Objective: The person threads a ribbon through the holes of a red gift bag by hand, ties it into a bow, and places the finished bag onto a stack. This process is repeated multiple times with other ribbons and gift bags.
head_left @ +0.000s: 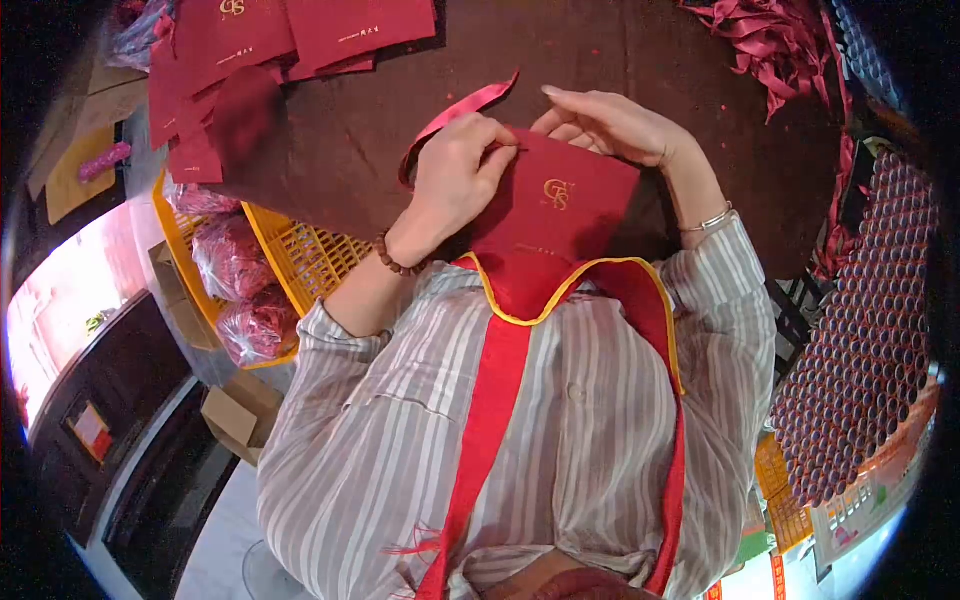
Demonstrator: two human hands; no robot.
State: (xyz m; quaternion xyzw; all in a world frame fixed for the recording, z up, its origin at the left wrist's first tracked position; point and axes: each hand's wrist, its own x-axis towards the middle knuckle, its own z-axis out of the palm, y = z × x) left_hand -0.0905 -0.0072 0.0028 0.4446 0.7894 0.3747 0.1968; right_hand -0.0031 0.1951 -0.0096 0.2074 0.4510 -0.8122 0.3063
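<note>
A dark red paper bag or folder with a gold "GTS"-like logo is in front of my chest. My left hand, with a wooden bead bracelet, is closed at the bag's upper left edge, thumb and fingers pinched there. A shiny red ribbon curves out past that hand and ends in a loose tip. At the upper right edge is my right hand, wearing a silver bangle, its upper digit stretched out and the other fingers loosely bent. Some of its fingertips are hidden behind the bag.
More red bags are stacked at the table's far left. Loose red ribbons lie at the far right on the brown table cover. A yellow crate with wrapped red bundles stands on the left. Rows of small round items are on the right.
</note>
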